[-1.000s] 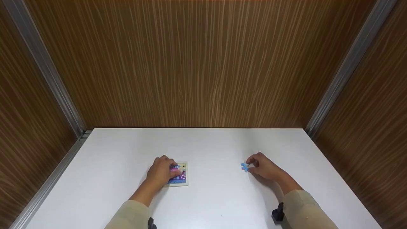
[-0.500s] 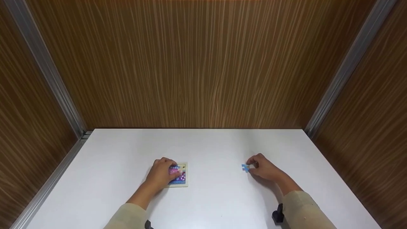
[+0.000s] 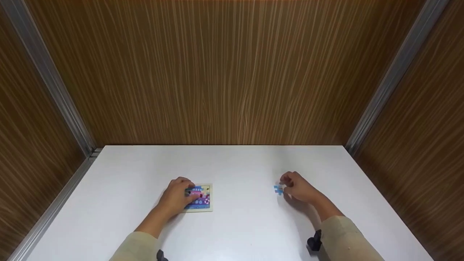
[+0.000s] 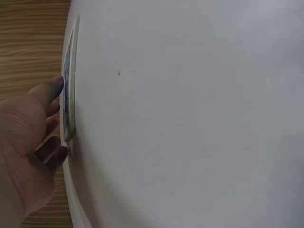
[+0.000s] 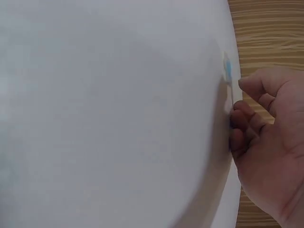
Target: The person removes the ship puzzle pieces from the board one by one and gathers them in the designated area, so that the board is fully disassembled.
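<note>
A small square picture puzzle (image 3: 203,206) with a pale frame lies left of the middle of the white table (image 3: 239,224) in the head view. My left hand (image 3: 175,197) is over its left part, the thumb above the picture and the fingers spread loosely around the left side. In the left wrist view the puzzle (image 4: 70,104) appears edge-on beside the thumb. To the right, a light-blue jigsaw piece (image 3: 278,189) is just left of my right hand (image 3: 299,188). The right wrist view shows the right thumb and fingers apart, with the blurred piece (image 5: 227,69) beyond the thumb tip.
Brown wood-grain panels (image 3: 224,72) rise behind the table and on both sides. Grey metal posts (image 3: 395,76) stand in the corners. A small dark speck (image 4: 118,73) marks the tabletop in the left wrist view.
My left hand has slid left across the puzzle, uncovering more of the picture. The right fingertips have lifted a little and drawn apart from the jigsaw piece, which stays nearly in place.
</note>
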Demonstrator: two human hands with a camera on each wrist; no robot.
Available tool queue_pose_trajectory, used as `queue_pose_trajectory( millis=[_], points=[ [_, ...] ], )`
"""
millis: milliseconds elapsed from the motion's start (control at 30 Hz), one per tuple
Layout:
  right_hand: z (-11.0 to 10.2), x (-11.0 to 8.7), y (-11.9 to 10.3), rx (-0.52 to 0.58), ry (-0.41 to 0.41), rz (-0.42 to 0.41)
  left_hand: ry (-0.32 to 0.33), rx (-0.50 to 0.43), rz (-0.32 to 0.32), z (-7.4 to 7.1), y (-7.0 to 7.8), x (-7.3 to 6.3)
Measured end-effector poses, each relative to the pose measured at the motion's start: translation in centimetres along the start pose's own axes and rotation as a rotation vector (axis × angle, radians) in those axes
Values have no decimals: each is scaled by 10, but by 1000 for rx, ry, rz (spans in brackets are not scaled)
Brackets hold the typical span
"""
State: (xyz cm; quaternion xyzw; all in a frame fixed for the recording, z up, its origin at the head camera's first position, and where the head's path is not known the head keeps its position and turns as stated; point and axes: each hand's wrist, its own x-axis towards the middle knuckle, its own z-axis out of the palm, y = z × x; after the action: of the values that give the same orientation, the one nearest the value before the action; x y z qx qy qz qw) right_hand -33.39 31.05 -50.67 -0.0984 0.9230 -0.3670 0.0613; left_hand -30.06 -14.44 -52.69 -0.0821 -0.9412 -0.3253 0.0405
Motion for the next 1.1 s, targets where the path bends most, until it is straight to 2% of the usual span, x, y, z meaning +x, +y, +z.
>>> queue_pose_trajectory(
  millis=[167,367,533,767,967,1100],
  points=[
    [12,6,-21,-29,81,-16,2,22,-24,-4,-11,0],
    [44,15,-65,-28,140,-78,-20,29,-14,-4,-16,1],
    [76,19,-101,1,103,-156,-29,11,-30,-4,-17,2],
    [128,28,-143,9,-35,-178,-45,-5,-81,-5,-14,2],
    [158,36,-161,-26,-79,-181,-26,20,-64,-7,-11,0],
    [171,40,-168,-58,-80,-174,-32,28,-65,-7,-10,0]
  ],
)
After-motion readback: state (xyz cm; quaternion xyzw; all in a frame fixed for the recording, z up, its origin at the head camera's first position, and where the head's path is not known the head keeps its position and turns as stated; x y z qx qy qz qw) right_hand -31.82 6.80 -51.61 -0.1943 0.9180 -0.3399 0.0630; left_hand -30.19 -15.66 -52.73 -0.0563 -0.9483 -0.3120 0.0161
